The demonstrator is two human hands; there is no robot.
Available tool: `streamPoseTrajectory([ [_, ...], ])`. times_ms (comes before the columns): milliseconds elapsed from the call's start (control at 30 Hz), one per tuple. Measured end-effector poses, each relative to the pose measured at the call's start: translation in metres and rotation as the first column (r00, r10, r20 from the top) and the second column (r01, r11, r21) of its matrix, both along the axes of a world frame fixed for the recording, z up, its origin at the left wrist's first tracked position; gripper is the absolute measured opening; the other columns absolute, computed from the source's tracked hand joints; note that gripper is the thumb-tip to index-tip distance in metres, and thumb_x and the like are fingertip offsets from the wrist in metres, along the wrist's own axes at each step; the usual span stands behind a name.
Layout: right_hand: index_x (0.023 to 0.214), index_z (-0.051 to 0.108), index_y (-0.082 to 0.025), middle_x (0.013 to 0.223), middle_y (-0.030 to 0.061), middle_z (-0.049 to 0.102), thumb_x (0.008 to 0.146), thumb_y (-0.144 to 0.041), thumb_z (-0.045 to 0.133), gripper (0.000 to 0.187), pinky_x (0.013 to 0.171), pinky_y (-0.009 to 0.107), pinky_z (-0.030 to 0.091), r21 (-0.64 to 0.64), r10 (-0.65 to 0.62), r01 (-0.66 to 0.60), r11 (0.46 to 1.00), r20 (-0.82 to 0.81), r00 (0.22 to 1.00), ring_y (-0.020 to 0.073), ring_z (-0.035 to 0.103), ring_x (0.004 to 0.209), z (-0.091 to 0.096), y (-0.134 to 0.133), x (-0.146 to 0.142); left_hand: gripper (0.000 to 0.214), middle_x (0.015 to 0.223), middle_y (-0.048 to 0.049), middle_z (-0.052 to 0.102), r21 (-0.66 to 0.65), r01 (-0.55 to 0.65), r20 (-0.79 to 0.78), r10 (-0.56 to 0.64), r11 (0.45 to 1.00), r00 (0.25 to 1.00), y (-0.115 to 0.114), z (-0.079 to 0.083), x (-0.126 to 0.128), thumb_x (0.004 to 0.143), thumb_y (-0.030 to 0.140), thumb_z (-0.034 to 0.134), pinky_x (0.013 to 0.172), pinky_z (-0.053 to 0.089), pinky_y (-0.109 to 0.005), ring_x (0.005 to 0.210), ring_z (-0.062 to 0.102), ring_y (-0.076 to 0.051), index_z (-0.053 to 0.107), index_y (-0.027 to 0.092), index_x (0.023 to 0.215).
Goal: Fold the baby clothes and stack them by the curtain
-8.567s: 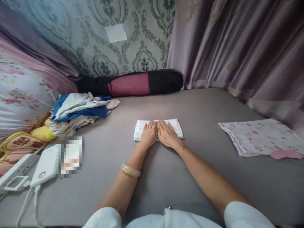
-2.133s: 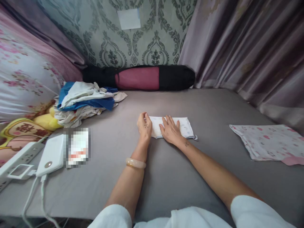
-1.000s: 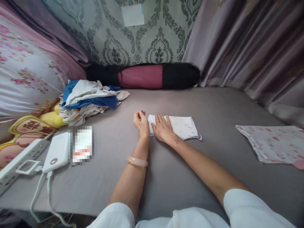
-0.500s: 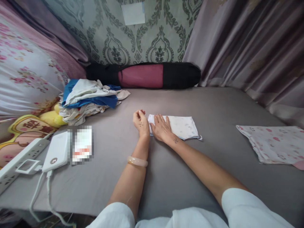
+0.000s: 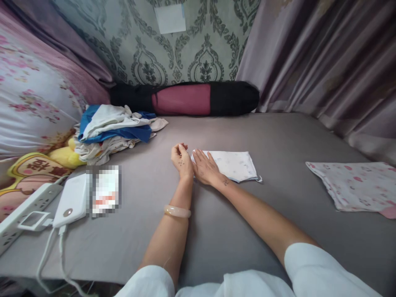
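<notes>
"Where's the white folded cloth (image 5: 237, 166)?"

"Flat around the middle of the grey surface (image 5: 272, 202)."

"And the hands?"

"The right hand (image 5: 206, 167) lies flat over the cloth's left part, fingers straight, gripping nothing. The left hand (image 5: 182, 162) is curled just beside the left end; I can't tell whether it pinches anything."

"What shares the surface?"

"A pink-patterned cloth (image 5: 360, 185) at right, heaped clothes (image 5: 114, 131) far left, a white power strip (image 5: 29, 214) near left."

"And the room?"

"A long black-and-pink bag (image 5: 182, 100) along the far side, below patterned wallpaper (image 5: 206, 53); mauve curtains (image 5: 312, 62) hang at right."
</notes>
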State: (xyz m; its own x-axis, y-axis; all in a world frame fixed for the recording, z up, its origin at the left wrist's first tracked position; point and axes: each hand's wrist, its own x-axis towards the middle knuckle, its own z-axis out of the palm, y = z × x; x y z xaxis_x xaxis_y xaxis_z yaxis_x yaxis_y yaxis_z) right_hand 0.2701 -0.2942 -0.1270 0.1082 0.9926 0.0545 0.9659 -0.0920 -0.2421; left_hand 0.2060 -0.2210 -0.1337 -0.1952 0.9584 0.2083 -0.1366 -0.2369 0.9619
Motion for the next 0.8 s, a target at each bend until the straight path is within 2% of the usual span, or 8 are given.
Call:
streamPoseTrajectory([
  [100,0.149,0.032,-0.005,0.157,0.0147,0.029,0.101,-0.036,0.018,0.059,0.119,0.045,0.012,0.057,-0.048,0.048,0.997,-0.005,0.999,0.0245,0.024,0.145,0.004,-0.008,0.006,0.02,0.085,-0.0057,0.067,0.025,0.058,-0.079,-0.055,0.998,0.995,-0.002,0.0,0.002,0.092,0.032,0.044,0.076,0.052,-0.029,0.083,0.067,-0.015,0.058,0.018,0.089],
  [200,0.148,0.034,-0.005,0.157,0.0157,0.029,0.101,-0.035,0.019,0.058,0.118,0.048,0.01,0.093,-0.131,0.129,0.987,0.022,0.991,0.0264,0.023,0.145,0.006,-0.02,0.019,0.019,0.086,-0.0065,0.069,0.08,0.202,-0.236,-0.178,0.976,0.955,-0.009,-0.001,0.007,0.092,0.029,0.045,0.077,0.052,-0.029,0.084,0.067,-0.017,0.061,0.019,0.09],
  [300,0.148,0.035,-0.005,0.156,0.0167,0.03,0.101,-0.033,0.02,0.057,0.117,0.051,0.01,0.099,-0.196,0.19,0.977,0.052,0.979,0.0289,0.022,0.145,0.005,-0.031,0.031,0.019,0.095,-0.0095,0.07,0.149,0.36,-0.434,-0.266,0.921,0.861,-0.016,-0.007,0.013,0.091,0.025,0.045,0.082,0.051,-0.034,0.091,0.067,-0.021,0.063,0.02,0.096],
  [433,0.147,0.037,-0.004,0.155,0.0168,0.033,0.1,-0.031,0.021,0.056,0.117,0.051,0.011,0.082,-0.22,0.215,0.973,0.063,0.973,0.0294,0.023,0.145,0.0,-0.036,0.038,0.025,0.101,-0.0101,0.07,0.166,0.501,-0.623,-0.303,0.849,0.721,-0.019,-0.02,0.015,0.085,0.013,0.046,0.092,0.049,-0.04,0.097,0.064,-0.023,0.064,0.021,0.1],
  [600,0.145,0.04,-0.004,0.154,0.0164,0.035,0.1,-0.03,0.023,0.055,0.117,0.049,0.012,0.091,-0.229,0.224,0.97,0.049,0.972,0.0286,0.025,0.144,-0.004,-0.035,0.037,0.031,0.1,-0.0103,0.069,0.152,0.543,-0.691,-0.304,0.826,0.656,-0.015,-0.027,0.014,0.08,0.009,0.046,0.092,0.048,-0.041,0.098,0.063,-0.024,0.064,0.021,0.102],
  [800,0.146,0.039,-0.006,0.155,0.0148,0.034,0.099,-0.029,0.023,0.055,0.118,0.045,0.015,0.087,-0.2,0.2,0.976,-0.007,0.98,0.0261,0.025,0.145,-0.002,-0.038,0.046,0.029,0.099,-0.0117,0.068,0.202,0.563,-0.755,-0.239,0.802,0.611,-0.016,-0.028,0.014,0.083,0.012,0.043,0.088,0.049,-0.039,0.094,0.064,-0.024,0.061,0.02,0.104],
])
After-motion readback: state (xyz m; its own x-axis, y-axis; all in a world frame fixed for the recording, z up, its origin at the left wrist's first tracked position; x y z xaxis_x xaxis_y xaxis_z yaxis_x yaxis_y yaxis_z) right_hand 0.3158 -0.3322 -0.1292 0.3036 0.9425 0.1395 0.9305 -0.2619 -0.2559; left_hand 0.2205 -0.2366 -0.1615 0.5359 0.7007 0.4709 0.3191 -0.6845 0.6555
